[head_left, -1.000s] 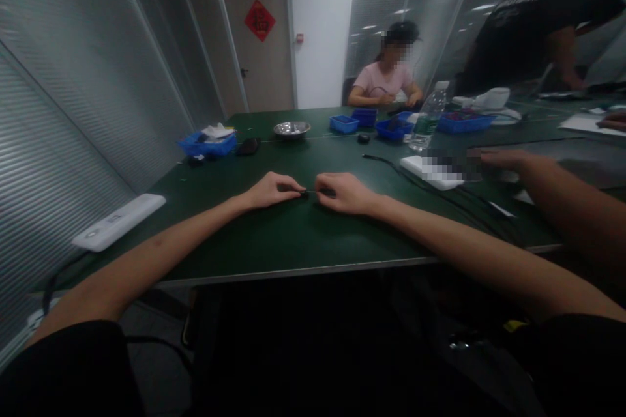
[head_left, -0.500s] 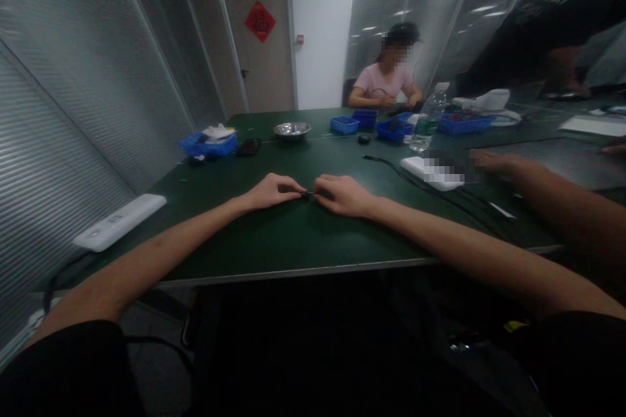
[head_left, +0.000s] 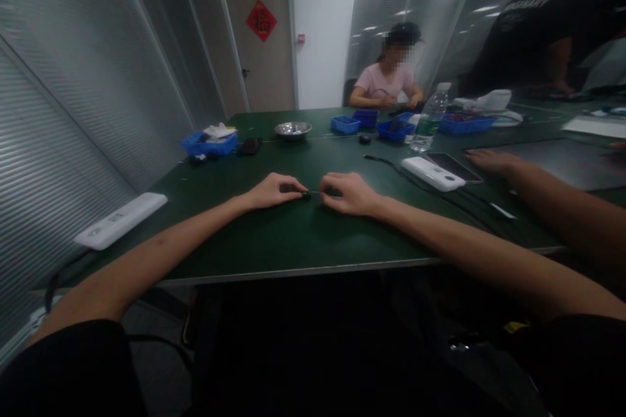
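Over the front middle of the green table (head_left: 274,244), my left hand (head_left: 272,191) pinches a small black piece (head_left: 306,196) between thumb and fingertips. Its kind is too small to make out. My right hand (head_left: 348,193) is closed opposite, fingertips pinched on a thin, light rod-like thing (head_left: 315,192) that reaches across the short gap toward the black piece. Whether the rod touches the piece I cannot tell. Most of what the right fingers hold is hidden.
Behind my hands stand a metal bowl (head_left: 292,131), blue bins (head_left: 208,143) and a water bottle (head_left: 430,118). White power strips (head_left: 433,173) lie at both sides. A phone (head_left: 452,167) and a co-worker's hand (head_left: 493,161) are at right. Another person (head_left: 386,81) sits across.
My right hand has shifted slightly right, so the gap between my hands is wider and more of the thin rod shows. The left hand keeps its pinch.
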A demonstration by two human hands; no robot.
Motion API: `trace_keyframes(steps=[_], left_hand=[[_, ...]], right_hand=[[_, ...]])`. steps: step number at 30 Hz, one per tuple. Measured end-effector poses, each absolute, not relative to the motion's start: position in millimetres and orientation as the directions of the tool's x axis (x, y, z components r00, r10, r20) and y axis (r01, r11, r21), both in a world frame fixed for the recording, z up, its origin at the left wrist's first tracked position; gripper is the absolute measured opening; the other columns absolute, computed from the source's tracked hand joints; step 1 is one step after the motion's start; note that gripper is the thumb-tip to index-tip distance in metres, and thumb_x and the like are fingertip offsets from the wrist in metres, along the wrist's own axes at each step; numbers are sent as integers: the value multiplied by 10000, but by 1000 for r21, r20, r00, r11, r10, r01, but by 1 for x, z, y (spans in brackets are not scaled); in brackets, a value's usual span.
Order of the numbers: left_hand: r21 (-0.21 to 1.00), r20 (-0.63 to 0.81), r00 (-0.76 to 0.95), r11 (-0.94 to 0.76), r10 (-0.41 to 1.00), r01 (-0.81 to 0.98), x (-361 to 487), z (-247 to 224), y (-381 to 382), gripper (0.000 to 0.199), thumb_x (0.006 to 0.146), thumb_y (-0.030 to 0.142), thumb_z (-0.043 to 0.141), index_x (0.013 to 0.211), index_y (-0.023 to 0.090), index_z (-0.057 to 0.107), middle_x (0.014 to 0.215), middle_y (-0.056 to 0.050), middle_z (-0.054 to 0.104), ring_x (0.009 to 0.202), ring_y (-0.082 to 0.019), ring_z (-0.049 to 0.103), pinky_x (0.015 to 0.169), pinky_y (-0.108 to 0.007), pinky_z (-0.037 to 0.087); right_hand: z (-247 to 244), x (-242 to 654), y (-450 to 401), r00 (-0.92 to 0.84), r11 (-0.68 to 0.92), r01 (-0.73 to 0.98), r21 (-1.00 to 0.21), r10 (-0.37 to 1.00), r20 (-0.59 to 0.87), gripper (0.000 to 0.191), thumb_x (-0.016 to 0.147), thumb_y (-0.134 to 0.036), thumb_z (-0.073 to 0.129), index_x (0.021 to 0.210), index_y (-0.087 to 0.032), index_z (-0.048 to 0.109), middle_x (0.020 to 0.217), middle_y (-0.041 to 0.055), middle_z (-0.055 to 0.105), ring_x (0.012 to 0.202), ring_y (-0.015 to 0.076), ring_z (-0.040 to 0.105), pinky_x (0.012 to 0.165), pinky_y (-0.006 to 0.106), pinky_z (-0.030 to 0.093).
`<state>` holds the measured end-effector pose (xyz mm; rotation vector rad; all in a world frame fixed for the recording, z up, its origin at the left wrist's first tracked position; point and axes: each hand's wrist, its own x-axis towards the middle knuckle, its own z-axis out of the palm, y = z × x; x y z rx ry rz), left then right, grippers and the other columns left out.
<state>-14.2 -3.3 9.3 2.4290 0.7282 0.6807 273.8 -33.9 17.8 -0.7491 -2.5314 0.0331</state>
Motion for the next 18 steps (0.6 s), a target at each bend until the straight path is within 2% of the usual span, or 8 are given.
trace_keyframes(steps=[18], left_hand=[[608, 295, 705, -696, 644, 382, -14, 6, -2, 340, 938, 408, 710, 1181, 182, 784, 1112, -93, 777, 945, -219, 699, 842, -330, 526]], right_hand=[[14, 270, -35, -760, 850, 515, -112, 513, 399, 148, 982, -311, 549, 1036, -202, 633, 995, 60, 662, 719, 156, 531, 662, 279, 343]])
